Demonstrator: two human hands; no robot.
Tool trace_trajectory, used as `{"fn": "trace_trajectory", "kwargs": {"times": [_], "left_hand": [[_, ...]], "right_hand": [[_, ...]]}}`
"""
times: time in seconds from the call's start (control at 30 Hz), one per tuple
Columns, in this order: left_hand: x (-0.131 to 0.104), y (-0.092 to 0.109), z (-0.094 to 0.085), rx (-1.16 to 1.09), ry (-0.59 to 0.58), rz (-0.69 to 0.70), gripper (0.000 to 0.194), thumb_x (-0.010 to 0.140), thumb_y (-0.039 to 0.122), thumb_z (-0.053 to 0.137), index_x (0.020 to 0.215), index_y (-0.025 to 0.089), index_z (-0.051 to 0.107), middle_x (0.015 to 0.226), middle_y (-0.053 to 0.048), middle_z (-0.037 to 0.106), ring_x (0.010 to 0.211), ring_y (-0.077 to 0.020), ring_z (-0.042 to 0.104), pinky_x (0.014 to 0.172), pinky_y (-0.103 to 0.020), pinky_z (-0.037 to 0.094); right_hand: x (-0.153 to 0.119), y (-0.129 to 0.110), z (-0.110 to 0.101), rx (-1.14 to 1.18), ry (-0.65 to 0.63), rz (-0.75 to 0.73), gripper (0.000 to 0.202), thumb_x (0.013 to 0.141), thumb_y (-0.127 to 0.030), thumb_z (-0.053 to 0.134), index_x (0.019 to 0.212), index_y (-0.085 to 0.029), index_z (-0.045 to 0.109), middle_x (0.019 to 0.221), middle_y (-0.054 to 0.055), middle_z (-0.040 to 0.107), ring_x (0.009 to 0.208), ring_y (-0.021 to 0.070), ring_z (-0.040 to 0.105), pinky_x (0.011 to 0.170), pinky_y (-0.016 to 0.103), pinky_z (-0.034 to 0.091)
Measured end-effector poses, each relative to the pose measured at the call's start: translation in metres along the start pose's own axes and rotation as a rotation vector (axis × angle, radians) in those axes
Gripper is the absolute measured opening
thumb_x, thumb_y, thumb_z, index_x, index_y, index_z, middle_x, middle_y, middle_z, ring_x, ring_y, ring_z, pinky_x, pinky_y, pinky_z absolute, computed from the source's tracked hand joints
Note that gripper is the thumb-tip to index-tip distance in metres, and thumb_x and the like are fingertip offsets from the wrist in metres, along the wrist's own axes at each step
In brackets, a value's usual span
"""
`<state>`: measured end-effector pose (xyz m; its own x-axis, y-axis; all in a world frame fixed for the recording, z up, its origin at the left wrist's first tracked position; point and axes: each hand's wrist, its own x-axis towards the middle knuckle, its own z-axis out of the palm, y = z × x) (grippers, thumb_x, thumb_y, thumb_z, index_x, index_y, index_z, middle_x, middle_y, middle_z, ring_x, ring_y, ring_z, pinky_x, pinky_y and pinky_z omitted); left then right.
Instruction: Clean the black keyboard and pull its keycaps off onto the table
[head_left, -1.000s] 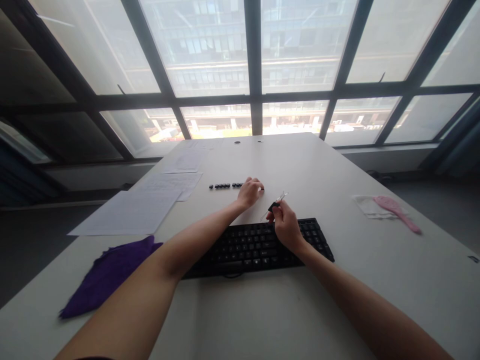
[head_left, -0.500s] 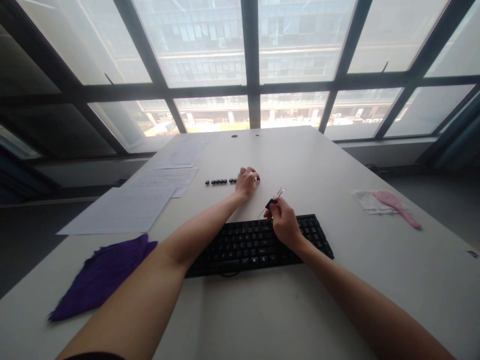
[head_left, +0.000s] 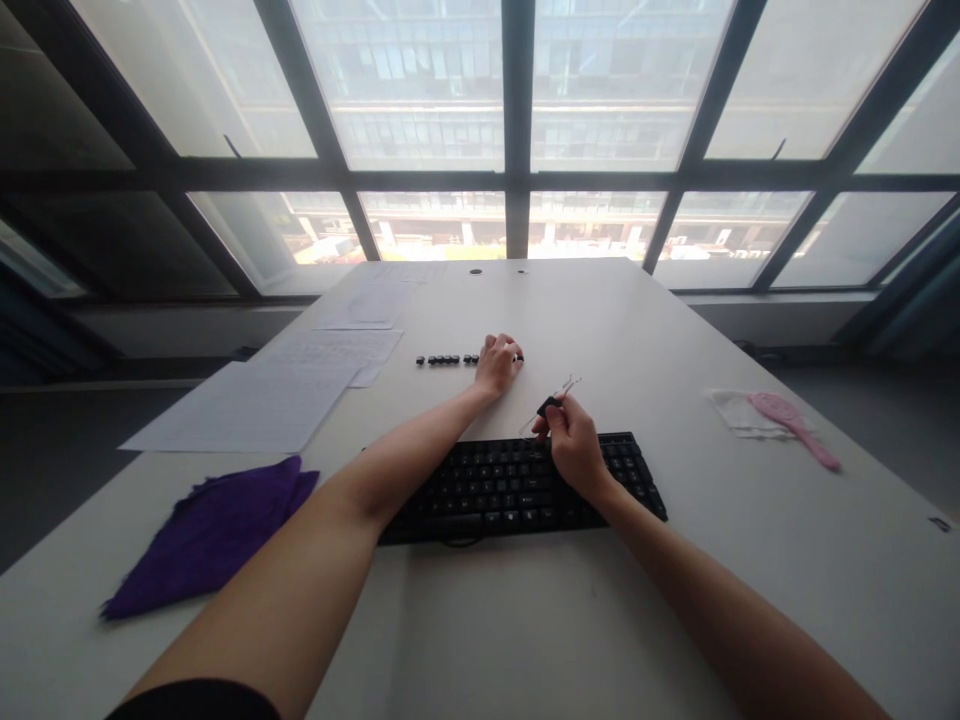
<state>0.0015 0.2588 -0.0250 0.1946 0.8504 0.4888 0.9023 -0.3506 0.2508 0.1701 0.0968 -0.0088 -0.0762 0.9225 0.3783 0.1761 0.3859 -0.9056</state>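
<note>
White table (head_left: 495,630) is bearing a keyboard (head_left: 510,490). Above it, right hand (head_left: 577,445) is gripping a wire tool (head_left: 550,406); beyond, left hand (head_left: 499,362) is resting half-curled at the row of keys (head_left: 444,359), hold unclear — light fingertips would be keeping spacing even.

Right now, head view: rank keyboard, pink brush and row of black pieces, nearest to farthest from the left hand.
1. Row of black pieces, at the left hand.
2. Keyboard, on the person's side.
3. Pink brush, far right.
</note>
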Motion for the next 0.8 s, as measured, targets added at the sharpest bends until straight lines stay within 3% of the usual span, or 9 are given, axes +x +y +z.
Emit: {"fn": "trace_trajectory", "kwargs": {"times": [0.2,0.4,0.6,0.8], "left_hand": [[0.004,0.001,-0.01,-0.002,-0.008,0.014,0.021,0.083,0.018,0.069,0.103,0.02,0.072,0.122,-0.009,0.059,0.116,-0.0293,0.043,0.103,-0.042,0.042],[-0.001,0.013,-0.049,-0.039,0.055,0.024,0.026,0.086,0.012,0.063,0.109,0.02,0.07,0.121,-0.009,0.061,0.115,-0.0276,0.046,0.103,-0.041,0.041],[-0.052,0.043,-0.089,-0.115,-0.083,0.071,0.022,0.086,0.01,0.06,0.102,0.019,0.073,0.107,-0.007,0.068,0.105,-0.0251,0.055,0.101,-0.04,0.043],[-0.107,0.078,-0.086,-0.297,-0.153,0.085,0.025,0.086,0.009,0.054,0.098,0.019,0.073,0.097,-0.006,0.072,0.097,-0.0225,0.062,0.095,-0.036,0.048]], "right_hand": [[0.0,0.003,0.001,0.027,0.083,-0.017,0.021,0.099,-0.04,0.043,0.091,-0.022,0.05,0.073,0.001,0.066,0.06,0.0156,0.062,0.06,0.028,0.049],[0.001,0.002,0.002,0.047,0.137,-0.059,0.019,0.099,-0.039,0.042,0.092,-0.023,0.049,0.074,0.002,0.066,0.063,0.0164,0.062,0.061,0.029,0.05],[0.002,-0.003,-0.006,-0.029,0.109,-0.108,0.016,0.099,-0.034,0.041,0.094,-0.022,0.05,0.075,0.001,0.064,0.064,0.0162,0.061,0.064,0.029,0.049],[0.004,-0.002,-0.014,-0.188,0.024,-0.127,0.015,0.097,-0.028,0.042,0.088,-0.022,0.052,0.067,-0.001,0.059,0.059,0.0158,0.056,0.061,0.028,0.043]]}}
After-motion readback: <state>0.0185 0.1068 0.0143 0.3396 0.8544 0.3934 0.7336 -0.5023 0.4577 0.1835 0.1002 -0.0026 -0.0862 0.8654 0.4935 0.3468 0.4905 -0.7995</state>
